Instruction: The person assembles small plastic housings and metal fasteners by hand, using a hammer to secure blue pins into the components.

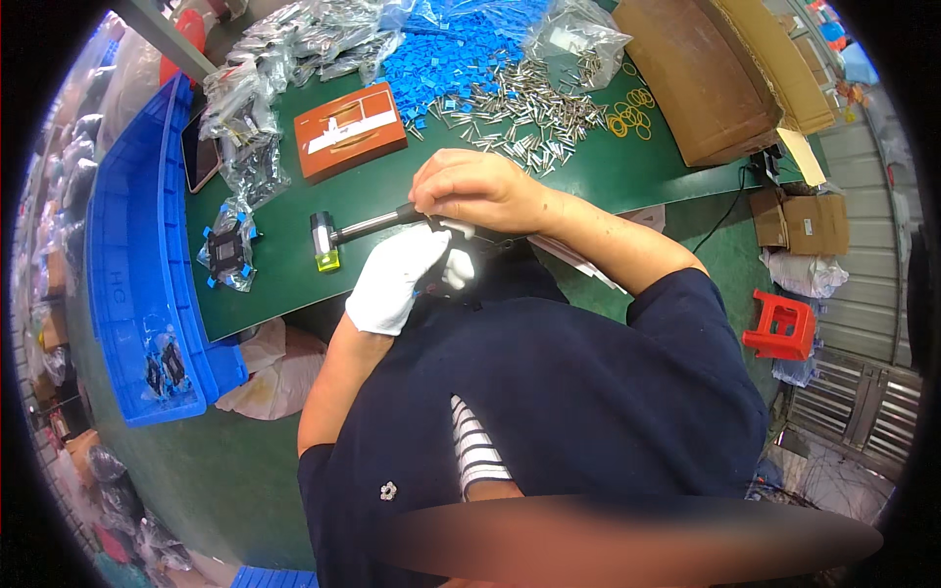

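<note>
- The left hand (390, 279), in a white glove, is half curled near the surface's (279, 240) near edge. Its fingers bend inward, and whatever they may hold is hidden; the glove probably shields the skin.
- The right hand (487, 188), bare, comes across from the right with fingers bent and bunched together over the end of the hammer's (365, 225) handle. Whether it grips the handle or only rests over it is not clear; bare fingertips likely give a finer feel.
- The hammer lies left of the right hand, near the near edge, its head toward the left edge and its handle toward the hands, presumably for easy grasping.
- The screws (539, 118) and blue pieces (441, 64) are heaped loose toward the far edge, probably so either can be picked out within reach.
- The rubber bands (632, 115) lie beside the screws, near the cardboard box (701, 93) by the far right corner.
- The wooden box (350, 134) sits between the heaps and the hammer.
- The bagged black frame (230, 253) lies by the left edge, its bag perhaps guarding it from scratches; the blue tray (142, 245) stands just beyond that edge.
</note>
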Action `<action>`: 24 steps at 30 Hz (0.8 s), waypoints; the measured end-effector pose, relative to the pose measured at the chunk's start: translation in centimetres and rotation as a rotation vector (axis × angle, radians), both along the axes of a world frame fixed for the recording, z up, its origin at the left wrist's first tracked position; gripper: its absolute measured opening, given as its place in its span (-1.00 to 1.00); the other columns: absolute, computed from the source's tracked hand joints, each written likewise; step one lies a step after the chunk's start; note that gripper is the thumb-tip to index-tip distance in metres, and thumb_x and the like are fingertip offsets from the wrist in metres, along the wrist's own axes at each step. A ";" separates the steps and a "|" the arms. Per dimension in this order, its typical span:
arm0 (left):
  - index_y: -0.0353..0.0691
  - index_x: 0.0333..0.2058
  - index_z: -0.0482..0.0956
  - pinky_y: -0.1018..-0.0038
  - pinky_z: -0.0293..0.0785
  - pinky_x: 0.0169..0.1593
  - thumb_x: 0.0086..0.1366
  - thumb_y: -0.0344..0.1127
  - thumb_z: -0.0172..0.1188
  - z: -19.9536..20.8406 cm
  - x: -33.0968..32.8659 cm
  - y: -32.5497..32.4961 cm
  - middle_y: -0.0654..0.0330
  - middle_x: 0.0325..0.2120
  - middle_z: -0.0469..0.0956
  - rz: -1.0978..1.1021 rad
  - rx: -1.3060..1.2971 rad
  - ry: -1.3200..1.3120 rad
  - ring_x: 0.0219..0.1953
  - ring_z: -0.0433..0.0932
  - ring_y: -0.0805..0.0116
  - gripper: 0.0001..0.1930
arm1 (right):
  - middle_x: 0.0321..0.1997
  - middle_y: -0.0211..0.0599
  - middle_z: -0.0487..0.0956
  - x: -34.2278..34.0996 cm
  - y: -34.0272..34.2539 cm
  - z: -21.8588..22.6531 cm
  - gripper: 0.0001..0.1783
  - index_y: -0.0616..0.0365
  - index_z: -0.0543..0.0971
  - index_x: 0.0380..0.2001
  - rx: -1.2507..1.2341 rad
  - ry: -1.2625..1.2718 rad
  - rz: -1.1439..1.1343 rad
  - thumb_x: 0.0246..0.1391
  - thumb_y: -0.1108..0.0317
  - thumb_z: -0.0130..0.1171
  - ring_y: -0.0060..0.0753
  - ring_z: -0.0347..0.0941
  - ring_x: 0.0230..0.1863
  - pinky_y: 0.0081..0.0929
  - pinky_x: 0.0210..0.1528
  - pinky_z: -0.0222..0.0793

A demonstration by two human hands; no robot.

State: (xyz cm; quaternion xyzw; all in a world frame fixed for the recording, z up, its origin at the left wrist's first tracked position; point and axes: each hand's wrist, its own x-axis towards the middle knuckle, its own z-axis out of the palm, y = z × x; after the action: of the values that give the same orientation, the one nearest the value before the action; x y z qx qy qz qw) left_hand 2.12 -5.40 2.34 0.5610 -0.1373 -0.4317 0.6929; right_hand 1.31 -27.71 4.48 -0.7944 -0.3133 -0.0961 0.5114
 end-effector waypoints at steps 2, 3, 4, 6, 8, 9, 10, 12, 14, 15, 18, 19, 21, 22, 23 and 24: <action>-0.19 -0.10 0.66 0.61 0.37 -0.38 0.49 -0.16 0.16 0.1 0.2 0.0 0.33 -0.39 0.64 0.010 0.012 -0.052 -0.43 0.52 0.57 -0.75 | -0.13 -0.22 0.64 0.0 -0.1 0.2 -0.84 0.18 0.66 -0.21 -0.088 -0.147 -0.012 0.11 0.51 0.32 -0.18 0.59 -0.05 -0.30 0.03 0.51; -0.20 -0.12 0.66 0.60 0.38 -0.38 0.49 -0.16 0.16 0.2 0.3 0.1 0.33 -0.39 0.64 -0.008 -0.021 0.002 -0.43 0.53 0.57 -0.76 | -0.14 -0.23 0.64 0.0 -0.2 0.4 -0.81 0.18 0.66 -0.21 -0.146 -0.267 -0.031 0.06 0.50 0.33 -0.17 0.59 -0.04 -0.29 0.02 0.51; -0.21 -0.14 0.65 0.60 0.39 -0.38 0.49 -0.16 0.16 0.3 0.4 0.1 0.32 -0.39 0.64 -0.026 -0.053 0.057 -0.42 0.53 0.57 -0.76 | -0.14 -0.24 0.63 0.0 -0.3 0.7 -0.79 0.17 0.66 -0.22 -0.205 -0.387 -0.051 0.02 0.49 0.35 -0.15 0.58 -0.03 -0.27 0.01 0.51; -0.22 -0.14 0.65 0.60 0.41 -0.36 0.49 -0.17 0.17 0.2 0.8 0.2 0.32 -0.38 0.64 -0.021 -0.019 0.022 -0.41 0.53 0.56 -0.76 | -0.15 -0.26 0.62 -0.4 -0.4 1.8 -0.79 0.17 0.66 -0.22 -0.287 -0.449 -0.050 0.01 0.48 0.36 -0.16 0.58 -0.03 -0.27 0.00 0.51; -0.23 -0.14 0.65 0.59 0.43 -0.35 0.48 -0.18 0.17 -0.2 1.1 0.5 0.31 -0.37 0.64 -0.017 0.016 -0.012 -0.41 0.54 0.56 -0.76 | -0.15 -0.31 0.60 -0.6 -0.2 2.1 -0.76 0.15 0.66 -0.21 -0.393 -0.528 -0.060 -0.02 0.47 0.35 -0.21 0.57 -0.02 -0.27 0.00 0.50; -0.25 -0.15 0.64 0.58 0.45 -0.33 0.49 -0.19 0.16 -0.8 1.2 0.6 0.31 -0.36 0.64 0.004 0.025 -0.047 -0.40 0.53 0.56 -0.76 | -0.15 -0.31 0.60 -0.7 -0.1 2.2 -0.76 0.15 0.66 -0.21 -0.393 -0.528 -0.059 -0.02 0.47 0.35 -0.21 0.57 -0.02 -0.27 0.00 0.50; -0.27 -0.16 0.64 0.58 0.46 -0.31 0.50 -0.20 0.14 -1.4 1.4 0.8 0.30 -0.36 0.64 0.025 0.035 -0.081 -0.40 0.53 0.56 -0.76 | -0.16 -0.32 0.59 -0.8 0.0 2.4 -0.74 0.14 0.66 -0.19 -0.443 -0.539 -0.041 -0.03 0.46 0.33 -0.21 0.57 -0.02 -0.27 0.01 0.49; -0.28 -0.17 0.64 0.58 0.47 -0.30 0.50 -0.22 0.13 -1.9 1.8 1.0 0.30 -0.35 0.64 0.040 0.020 -0.123 -0.40 0.52 0.55 -0.77 | -0.16 -0.33 0.57 -1.0 0.1 2.3 -0.69 0.13 0.65 -0.16 -0.502 -0.553 -0.034 -0.07 0.44 0.29 -0.24 0.55 -0.02 -0.27 0.03 0.47; -0.29 -0.16 0.64 0.57 0.49 -0.30 0.51 -0.25 0.12 -1.2 1.7 0.8 0.26 -0.36 0.65 0.119 0.016 -0.211 -0.39 0.54 0.54 -0.78 | -0.16 -0.33 0.57 -1.2 0.3 1.9 -0.69 0.13 0.65 -0.16 -0.505 -0.537 -0.063 -0.05 0.43 0.29 -0.24 0.55 -0.03 -0.27 0.02 0.47; -0.29 -0.16 0.64 0.57 0.49 -0.30 0.51 -0.25 0.12 -0.4 1.9 1.0 0.26 -0.36 0.65 0.121 0.017 -0.211 -0.39 0.54 0.54 -0.78 | -0.15 -0.33 0.57 -1.3 0.5 1.7 -0.70 0.13 0.65 -0.16 -0.504 -0.523 -0.086 -0.04 0.43 0.29 -0.25 0.54 -0.04 -0.27 0.01 0.47; -0.29 -0.22 0.63 0.55 0.51 -0.34 0.54 -0.22 0.09 0.4 1.9 1.5 0.23 -0.46 0.65 0.018 0.093 -0.282 -0.45 0.57 0.52 -0.74 | -0.16 -0.34 0.57 -1.6 1.1 1.0 -0.69 0.12 0.64 -0.16 -0.493 -0.506 -0.126 -0.05 0.45 0.31 -0.25 0.54 -0.07 -0.28 -0.01 0.45; -0.29 -0.22 0.63 0.55 0.51 -0.34 0.54 -0.22 0.09 0.7 1.8 1.4 0.23 -0.46 0.65 0.019 0.094 -0.282 -0.45 0.57 0.52 -0.74 | -0.16 -0.34 0.57 -1.6 1.2 1.0 -0.69 0.12 0.64 -0.16 -0.493 -0.505 -0.125 -0.05 0.45 0.31 -0.25 0.54 -0.07 -0.28 -0.01 0.45; -0.29 -0.27 0.63 0.55 0.50 -0.36 0.54 -0.23 0.08 1.6 1.4 1.1 0.23 -0.48 0.65 -0.001 0.222 -0.353 -0.48 0.55 0.53 -0.72 | -0.17 -0.34 0.58 -1.5 1.3 1.0 -0.68 0.11 0.63 -0.16 -0.383 -0.416 -0.135 -0.06 0.46 0.33 -0.24 0.53 -0.11 -0.29 -0.03 0.43; -0.29 -0.27 0.63 0.55 0.50 -0.36 0.54 -0.23 0.08 1.4 1.5 1.3 0.23 -0.48 0.65 0.001 0.222 -0.353 -0.48 0.55 0.53 -0.72 | -0.17 -0.34 0.58 -1.6 1.4 0.9 -0.68 0.11 0.63 -0.16 -0.383 -0.417 -0.133 -0.06 0.46 0.33 -0.24 0.53 -0.11 -0.29 -0.03 0.43; -0.30 -0.25 0.65 0.54 0.51 -0.34 0.53 -0.24 0.09 0.9 1.7 1.6 0.23 -0.47 0.65 -0.016 0.193 -0.289 -0.47 0.56 0.52 -0.73 | -0.16 -0.36 0.57 -1.7 1.4 0.8 -0.67 0.08 0.63 -0.13 -0.409 -0.406 -0.141 -0.04 0.43 0.34 -0.27 0.52 -0.10 -0.29 -0.03 0.41; -0.31 -0.22 0.66 0.53 0.51 -0.33 0.53 -0.25 0.10 0.4 1.8 1.8 0.24 -0.46 0.66 -0.032 0.165 -0.224 -0.46 0.56 0.52 -0.74 | -0.15 -0.39 0.57 -1.9 1.4 0.6 -0.66 0.05 0.63 -0.10 -0.434 -0.395 -0.148 -0.01 0.40 0.35 -0.29 0.51 -0.08 -0.29 -0.02 0.39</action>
State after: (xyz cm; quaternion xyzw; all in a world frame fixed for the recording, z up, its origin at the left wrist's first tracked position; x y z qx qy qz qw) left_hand 3.87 -3.59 2.77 0.6583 -0.1867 -0.3873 0.6179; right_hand -0.58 -26.28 5.10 -0.8717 -0.3612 -0.2165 0.2506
